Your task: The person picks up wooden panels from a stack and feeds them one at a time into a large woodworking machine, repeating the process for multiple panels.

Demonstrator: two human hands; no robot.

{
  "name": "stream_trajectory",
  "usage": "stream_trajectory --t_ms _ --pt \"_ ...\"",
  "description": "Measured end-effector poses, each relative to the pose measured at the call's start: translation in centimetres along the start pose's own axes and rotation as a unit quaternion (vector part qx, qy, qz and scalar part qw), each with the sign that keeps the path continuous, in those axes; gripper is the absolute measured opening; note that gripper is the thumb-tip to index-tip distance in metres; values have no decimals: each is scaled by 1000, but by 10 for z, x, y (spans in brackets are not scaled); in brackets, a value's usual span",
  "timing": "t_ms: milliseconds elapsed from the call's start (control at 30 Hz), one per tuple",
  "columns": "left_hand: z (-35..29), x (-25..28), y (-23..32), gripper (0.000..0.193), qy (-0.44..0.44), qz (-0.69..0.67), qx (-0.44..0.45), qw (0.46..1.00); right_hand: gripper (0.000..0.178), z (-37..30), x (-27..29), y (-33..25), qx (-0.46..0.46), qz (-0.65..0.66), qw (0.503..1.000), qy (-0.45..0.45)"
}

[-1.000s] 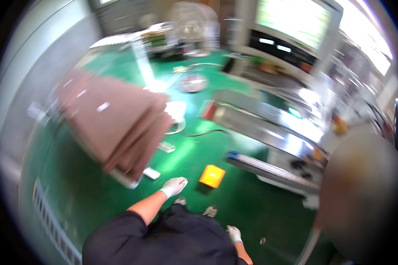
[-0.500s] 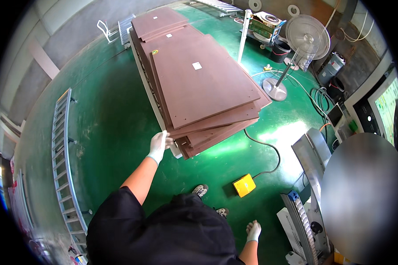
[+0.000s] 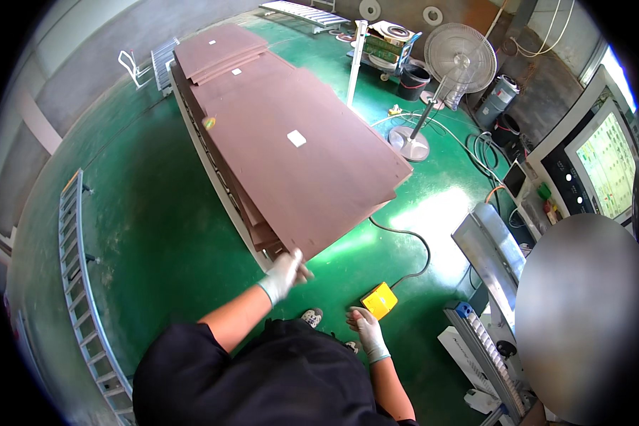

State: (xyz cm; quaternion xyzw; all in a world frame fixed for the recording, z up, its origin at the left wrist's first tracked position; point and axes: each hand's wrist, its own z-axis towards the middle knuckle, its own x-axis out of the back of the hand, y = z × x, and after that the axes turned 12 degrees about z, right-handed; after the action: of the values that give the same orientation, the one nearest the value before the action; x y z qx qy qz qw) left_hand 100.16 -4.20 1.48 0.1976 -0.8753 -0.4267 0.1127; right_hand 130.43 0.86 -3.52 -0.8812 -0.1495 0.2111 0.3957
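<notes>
My left hand (image 3: 285,275), in a pale glove, is closed on the near corner of the top brown panel (image 3: 284,188). This panel is large and flat, with a white label on its face, and its near end juts out past the stack of brown panels (image 3: 252,224) below. The low support under the stack is mostly hidden. My right hand (image 3: 366,331), also gloved, hangs apart from the panel, beside a yellow foot pedal (image 3: 379,301) on the floor. Its fingers are curled in, and I see nothing in them.
A roller conveyor section (image 3: 73,273) stretches along the left. On the right are a machine with a lit screen (image 3: 603,162) and a metal-edged frame (image 3: 490,248). A standing fan (image 3: 460,60) rises beyond the stack. The pedal's black cable (image 3: 427,248) curves over the green floor.
The top panel has slid toward me, with my left hand at its corner. My right hand has come up and forward from low on the right. The view has shifted to the right.
</notes>
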Motion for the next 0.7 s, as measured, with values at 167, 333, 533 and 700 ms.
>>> stream_trajectory --t_ms 167,333,533,700 --pt "-52 -41 -45 59 -205 50 75 975 40 -4 -59 -41 35 118 992 -31" --pt "-52 18 -24 74 -54 -3 29 998 31 -17 -22 -15 84 215 971 68" --pt "21 164 -36 54 236 -176 -58 954 25 -62 33 -13 153 217 939 218" --pt "21 198 -27 73 445 -155 -71 879 22 -96 73 -15 152 252 898 326"
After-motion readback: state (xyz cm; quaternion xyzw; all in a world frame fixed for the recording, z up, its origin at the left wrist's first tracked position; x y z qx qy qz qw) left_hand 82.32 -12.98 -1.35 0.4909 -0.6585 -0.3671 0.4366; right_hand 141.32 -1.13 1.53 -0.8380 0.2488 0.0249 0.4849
